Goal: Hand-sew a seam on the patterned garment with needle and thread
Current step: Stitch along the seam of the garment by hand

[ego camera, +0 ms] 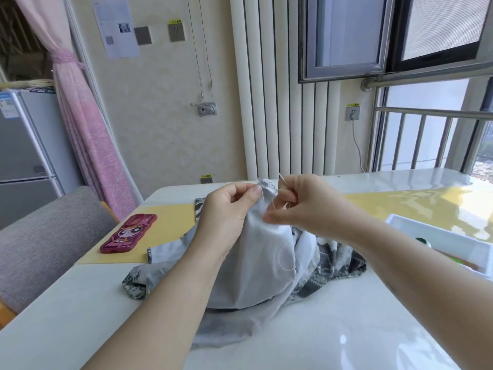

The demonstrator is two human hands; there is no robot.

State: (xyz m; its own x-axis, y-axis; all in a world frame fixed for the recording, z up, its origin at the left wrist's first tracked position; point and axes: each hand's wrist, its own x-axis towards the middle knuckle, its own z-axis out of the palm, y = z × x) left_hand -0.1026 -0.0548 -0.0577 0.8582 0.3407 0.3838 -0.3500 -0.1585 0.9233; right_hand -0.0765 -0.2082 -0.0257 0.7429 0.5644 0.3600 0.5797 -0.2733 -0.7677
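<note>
The patterned garment [256, 265], grey and white with its pale inner side facing me, is lifted in a peak above the white table [346, 329]. My left hand [226, 209] pinches the fabric's top edge between thumb and fingers. My right hand [301, 201] sits just right of that edge, fingers curled, pinching the thin needle [282, 180], whose tip pokes up above the fingers. A pale thread [286, 259] loops down over the cloth below my right hand.
A red cartoon phone case [128, 233] lies on a yellow mat [165, 231] at the left. A white tray [437, 241] with small items stands at the right. A grey chair [48, 236] sits at the table's left edge.
</note>
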